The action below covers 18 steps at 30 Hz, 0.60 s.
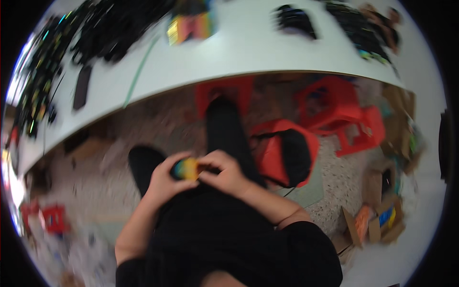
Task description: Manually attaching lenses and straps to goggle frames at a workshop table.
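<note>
Over my lap my left hand (165, 179) is curled round a small yellow-and-teal object (190, 169), perhaps a little box; motion blur hides its exact kind. My right hand (224, 173) has thumb and fingers closed on the yellow right end of that object. A dark gap shows between the right fingers and thumb. Both forearms come up from the lower edge, and the object sits between the two palms above my black-clothed legs.
A white table (229, 50) curves across ahead, with dark piles (114, 31) on its left, a colourful box (191, 26) and a black bundle (295, 21). Red stools (330, 103) stand below, one with a black bag (294, 158). Open cartons (377, 225) lie right.
</note>
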Tool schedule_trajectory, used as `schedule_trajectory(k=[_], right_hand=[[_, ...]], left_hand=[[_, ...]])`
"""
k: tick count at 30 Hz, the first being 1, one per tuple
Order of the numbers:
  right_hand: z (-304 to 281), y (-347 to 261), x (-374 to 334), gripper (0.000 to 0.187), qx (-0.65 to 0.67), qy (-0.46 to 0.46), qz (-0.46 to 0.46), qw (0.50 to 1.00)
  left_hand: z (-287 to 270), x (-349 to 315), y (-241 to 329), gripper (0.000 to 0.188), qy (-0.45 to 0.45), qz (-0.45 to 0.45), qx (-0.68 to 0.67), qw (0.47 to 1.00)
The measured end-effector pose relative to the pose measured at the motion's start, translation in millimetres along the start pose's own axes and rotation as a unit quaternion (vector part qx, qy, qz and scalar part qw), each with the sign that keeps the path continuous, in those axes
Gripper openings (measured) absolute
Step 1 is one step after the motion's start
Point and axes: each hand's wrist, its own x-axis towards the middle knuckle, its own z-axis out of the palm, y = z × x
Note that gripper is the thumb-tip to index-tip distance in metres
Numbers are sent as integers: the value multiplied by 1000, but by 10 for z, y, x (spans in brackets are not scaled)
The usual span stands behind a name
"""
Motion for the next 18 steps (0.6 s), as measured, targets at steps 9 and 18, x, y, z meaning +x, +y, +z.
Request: schedule_trajectory(k=[9, 18], right_hand=[[-100, 79, 49, 39, 20, -27, 26, 999], [-64, 33, 43, 38, -13, -21, 10, 1000]], left_hand=[[56, 62, -91, 74, 9, 8, -25, 1000], [-39, 53, -63, 69, -19, 35, 43, 998]])
